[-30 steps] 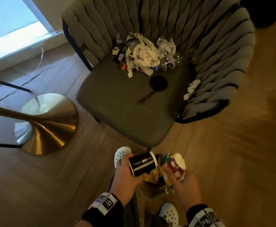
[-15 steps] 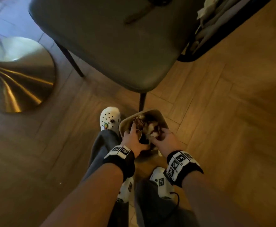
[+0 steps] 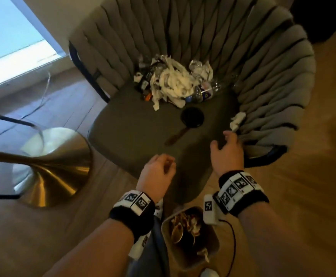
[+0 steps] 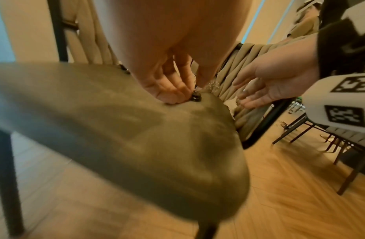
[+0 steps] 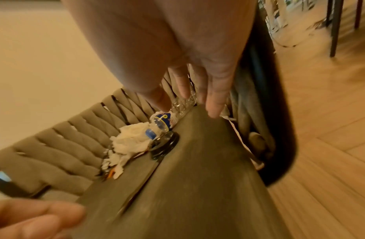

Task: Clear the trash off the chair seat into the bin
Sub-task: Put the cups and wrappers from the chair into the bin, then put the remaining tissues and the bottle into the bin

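Observation:
At the back of the grey chair seat (image 3: 135, 132) lies a pile of shredded white paper (image 3: 173, 82) with clear plastic bottles (image 3: 203, 92) in it. In front of the pile sit a black lid (image 3: 192, 119) and a wooden stirrer (image 3: 176, 135). A crumpled white paper (image 3: 238, 120) lies against the right armrest. My right hand (image 3: 223, 142) reaches over the seat's right front with straight fingers, just short of that paper, and holds nothing. My left hand (image 3: 167, 164) hovers over the front edge, loosely curled and empty. The beige bin (image 3: 211, 250) stands between my feet, with cups inside.
A brass trumpet-shaped base (image 3: 49, 166) stands on the wood floor left of the chair, with a thin cable (image 3: 43, 96) beyond it near the window. The woven backrest (image 3: 263, 76) wraps around the seat's back and right side. Other chair legs (image 4: 300, 129) stand to the right.
A second ago my hands held a black cup and a colourful cup; then both were down in the bin. Now both are empty and raised over the seat's front.

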Available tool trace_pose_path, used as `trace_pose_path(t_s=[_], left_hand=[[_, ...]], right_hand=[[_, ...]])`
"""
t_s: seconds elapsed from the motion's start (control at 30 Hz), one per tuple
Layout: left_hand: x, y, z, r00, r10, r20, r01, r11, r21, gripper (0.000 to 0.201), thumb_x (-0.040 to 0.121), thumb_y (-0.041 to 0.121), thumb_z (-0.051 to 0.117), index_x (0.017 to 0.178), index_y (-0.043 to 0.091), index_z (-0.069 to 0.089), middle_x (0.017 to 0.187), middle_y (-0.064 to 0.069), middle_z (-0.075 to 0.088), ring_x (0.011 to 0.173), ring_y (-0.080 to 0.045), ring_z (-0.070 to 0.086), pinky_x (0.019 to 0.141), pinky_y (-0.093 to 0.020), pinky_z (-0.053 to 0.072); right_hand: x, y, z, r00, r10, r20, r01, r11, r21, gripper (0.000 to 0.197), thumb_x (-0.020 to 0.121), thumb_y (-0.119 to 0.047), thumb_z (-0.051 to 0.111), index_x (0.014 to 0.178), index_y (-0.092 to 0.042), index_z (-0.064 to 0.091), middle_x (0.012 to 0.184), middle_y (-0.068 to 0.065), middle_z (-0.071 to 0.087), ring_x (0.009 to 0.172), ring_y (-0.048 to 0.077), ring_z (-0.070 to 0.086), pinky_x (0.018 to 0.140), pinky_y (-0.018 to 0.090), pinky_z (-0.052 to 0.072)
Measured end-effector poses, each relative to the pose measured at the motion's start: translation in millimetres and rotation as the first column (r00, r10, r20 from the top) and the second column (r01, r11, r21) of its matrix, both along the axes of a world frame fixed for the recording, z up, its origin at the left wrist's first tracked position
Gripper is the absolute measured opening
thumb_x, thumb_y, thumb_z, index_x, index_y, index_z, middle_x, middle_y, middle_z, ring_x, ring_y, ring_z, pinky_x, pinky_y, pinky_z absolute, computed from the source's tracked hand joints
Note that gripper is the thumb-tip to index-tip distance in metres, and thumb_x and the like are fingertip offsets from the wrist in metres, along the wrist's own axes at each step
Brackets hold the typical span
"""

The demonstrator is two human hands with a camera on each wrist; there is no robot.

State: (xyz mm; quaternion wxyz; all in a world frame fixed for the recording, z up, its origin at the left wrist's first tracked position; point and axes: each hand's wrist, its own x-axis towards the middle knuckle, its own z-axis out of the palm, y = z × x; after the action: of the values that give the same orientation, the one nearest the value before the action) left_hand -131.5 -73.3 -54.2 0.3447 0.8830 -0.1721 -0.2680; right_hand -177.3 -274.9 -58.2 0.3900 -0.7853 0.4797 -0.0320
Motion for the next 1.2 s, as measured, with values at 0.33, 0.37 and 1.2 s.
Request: trace_pose_path(t_s=[0.33, 0.37, 1.2], left_hand=[[112, -83, -36, 0.935, -0.353, 0.025, 0.329, 0.894, 0.305, 0.045, 0.094, 0.034, 0.061, 0.136, 0.025, 0.047, 0.139, -0.005, 0.041, 0.128, -0.025, 0.044, 0.1, -0.042, 0.05], [119, -77, -40, 0.925, -0.38, 0.023, 0.358, 0.888, 0.287, 0.038, 0.096, 0.031, 0.06, 0.132, 0.024, 0.051, 0.134, -0.004, 0.045, 0.123, -0.023, 0.048, 0.097, -0.04, 0.051], [292, -81, -20, 0.933, 0.199, 0.299, -0.231, 0.97, 0.075, 0.069, 0.085, 0.073, 0.048, 0.123, 0.014, 0.046, 0.125, -0.007, 0.042, 0.106, -0.016, 0.046, 0.088, -0.028, 0.041]], right_hand=[[84, -53, -41, 0.918, -0.099, -0.384, 0.038, 0.986, -0.165, 0.052, 0.093, -0.009, 0.053, 0.143, -0.008, 0.041, 0.142, 0.026, 0.037, 0.121, 0.043, 0.046, 0.099, 0.045, 0.04], [86, -54, -39, 0.933, -0.128, -0.335, 0.071, 0.981, -0.178, 0.042, 0.092, -0.007, 0.053, 0.135, -0.008, 0.052, 0.138, 0.025, 0.043, 0.118, 0.043, 0.049, 0.095, 0.044, 0.042], [141, -7, -39, 0.85, 0.213, -0.483, -0.205, 0.976, 0.071, 0.093, 0.075, -0.068, 0.06, 0.139, -0.004, 0.041, 0.139, 0.015, 0.038, 0.131, 0.035, 0.036, 0.108, 0.045, 0.037]])
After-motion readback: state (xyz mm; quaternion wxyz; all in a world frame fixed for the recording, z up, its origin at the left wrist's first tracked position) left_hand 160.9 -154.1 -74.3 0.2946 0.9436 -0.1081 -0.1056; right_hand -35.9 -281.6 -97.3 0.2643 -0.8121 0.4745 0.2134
